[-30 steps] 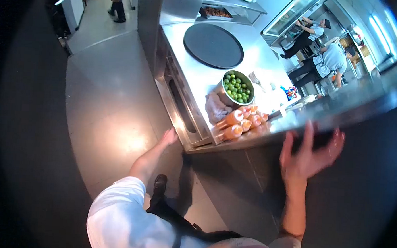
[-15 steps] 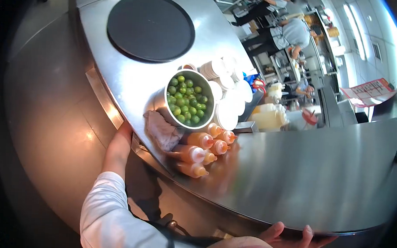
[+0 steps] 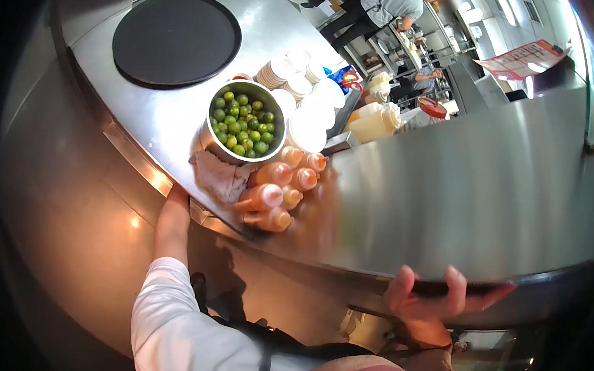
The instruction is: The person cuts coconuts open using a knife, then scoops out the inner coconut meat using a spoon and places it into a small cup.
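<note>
My left hand (image 3: 178, 195) reaches under the steel counter's edge beside a metal drawer front (image 3: 136, 160); its fingers are hidden. My right hand (image 3: 428, 298) is at the counter's front edge on the right, fingers apart, with nothing seen in it. On the steel counter (image 3: 441, 212), a metal pot (image 3: 209, 138) holds many small green limes (image 3: 243, 127). A crumpled cloth (image 3: 219, 177) lies against the pot. Several squeeze bottles (image 3: 263, 196) of orange sauce stand close beside the cloth.
A round black tray (image 3: 177, 40) lies at the upper left. Stacked paper cups (image 3: 274, 72) and white lids (image 3: 309, 130) stand behind the pot, near red-handled scissors (image 3: 350, 80). Pale bottles (image 3: 376, 122) and a red-printed sheet (image 3: 522, 59) are farther back. A co-worker (image 3: 391, 7) stands in the background.
The view has shifted, so the counter and its items appear farther left and higher. More of my right hand and wrist shows at the edge. My left hand is still at the drawer.
</note>
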A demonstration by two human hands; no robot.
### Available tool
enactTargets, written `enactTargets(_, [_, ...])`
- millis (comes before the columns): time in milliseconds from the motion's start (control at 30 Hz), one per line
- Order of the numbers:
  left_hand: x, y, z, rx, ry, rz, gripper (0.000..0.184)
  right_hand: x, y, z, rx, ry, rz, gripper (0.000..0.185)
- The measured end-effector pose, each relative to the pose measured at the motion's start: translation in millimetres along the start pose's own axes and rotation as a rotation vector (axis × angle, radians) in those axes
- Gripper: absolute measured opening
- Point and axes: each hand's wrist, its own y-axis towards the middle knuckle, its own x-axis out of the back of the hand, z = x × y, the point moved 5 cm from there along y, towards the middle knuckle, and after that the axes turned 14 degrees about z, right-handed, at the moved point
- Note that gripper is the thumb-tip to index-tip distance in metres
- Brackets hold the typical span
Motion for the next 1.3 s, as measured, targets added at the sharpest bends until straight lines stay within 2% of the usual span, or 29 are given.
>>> enactTargets(167, [17.5,-26.4,0.8,-0.031,-0.028,-0.128,0.023,-6.0,3.9,2.1,-0.013,0.066,-0.037,0.05])
enactTargets(200, [45.1,-55.5,-41.2,0.231,0.313,0.107,0.023,-5.9,4.1,2.1,-0.022,0.082,-0.041,0.05])
enactTargets(233, [41.4,-55.3,-23.2,0.424,0.336,0.162,0.023,-4.1,4.2,0.7,-0.032,0.1,-0.051,0.049])
enactTargets(300, [83.7,-122.1,-87.1,0.315,0.197,-0.07,0.023,1.0,3.8,-0.9,-0.04,0.143,-0.061,0.049])
enactTargets(367, [80.9,-170.3,-67.3,0.348,0.097,-0.07,0.025,12.6,-0.2,-8.1,-0.037,0.227,-0.038,0.048])
enactTargets(433, [51.5,-226.8,8.5,0.36,0.115,-0.007,0.028,32.3,-12.5,-20.2,-0.009,0.37,0.05,0.047])
enactTargets(467, [24.9,-254.4,63.8,0.325,0.121,0.13,0.032,46.3,-33.9,-20.7,-0.018,0.524,0.076,0.043])
enactTargets(500, [9.9,-300.4,83.3,0.38,-0.007,0.397,0.034,56.9,-60.1,-22.6,-0.05,0.663,0.096,0.04])
enactTargets(567, [-25.0,-404.1,71.5,0.499,0.014,0.87,0.032,76.3,-154.4,-6.5,-0.165,0.931,0.18,0.03])
enactTargets(633, [-60.5,-507.4,54.4,0.582,0.115,1.288,0.031,77.2,-287.1,21.4,-0.376,1.154,0.647,0.029])
enactTargets(667, [-74.9,-557.9,34.0,0.59,0.194,1.469,0.03,83.1,-374.3,41.1,-0.48,1.082,0.856,0.036])
enactTargets(733, [-109.6,-653.7,-6.5,0.552,0.352,1.774,0.029,88.1,-597.5,99.0,-0.952,0.964,1.185,0.038])
enactTargets(800, [-144.3,-754.7,-69.6,0.476,0.456,2.013,0.028,215.2,-734.7,130.0,-1.506,0.947,1.307,0.043])
enactTargets(833, [-159.7,-808.8,-106.3,0.416,0.482,2.118,0.027,273.3,-781.5,150.3,-1.82,0.94,1.238,0.04])
enactTargets(900, [-178.5,-923.2,-182.5,0.178,0.464,2.382,0.026,379.4,-843.1,193.8,-2.326,0.864,0.751,0.042])
enactTargets(967, [-164.0,-1025.8,-238.6,-0.166,0.288,2.726,0.023,445.3,-880.1,224.9,-2.275,1.019,0.367,0.039])
enactTargets(1000, [-142.6,-1073.7,-263.7,-0.047,0.293,2.732,0.023,483.5,-878.7,233.8,-2.571,1.236,-0.03,0.034])
enactTargets(1033, [-124.5,-1114.5,-288.5,-0.079,0.332,2.745,0.022,492.1,-900.8,249.5,-2.333,1.312,-0.565,0.029])
enactTargets(1100, [-106.5,-1195.4,-303.6,-0.161,0.241,2.901,0.017,549.3,-913.6,251.5,-2.134,1.044,-0.929,0.031])
enactTargets(1133, [-92.5,-1229.1,-309.9,0.069,0.265,2.93,0.015,583.2,-910.7,240.3,-2.311,0.934,-0.884,0.034])
enactTargets(1167, [-61.6,-1191.5,-342.0,0.031,0.205,3.007,0.014,575.2,-860.6,229.5,-2.228,0.907,-0.898,0.034])
enactTargets(1200, [-61.5,-1194.4,-344.6,0.046,0.247,3.028,0.014,577.8,-854.1,221.9,-2.195,0.845,-0.908,0.034])
enactTargets(1233, [-62.1,-1260.4,-340.3,0.044,0.302,3.037,0.014,624.6,-892.9,215.7,-2.149,0.794,-0.93,0.034])
enactTargets(1300, [-54.0,-1300.0,-334.8,0.039,0.336,3.088,0.015,653.0,-912.1,215.4,-2.148,0.756,-0.979,0.033])
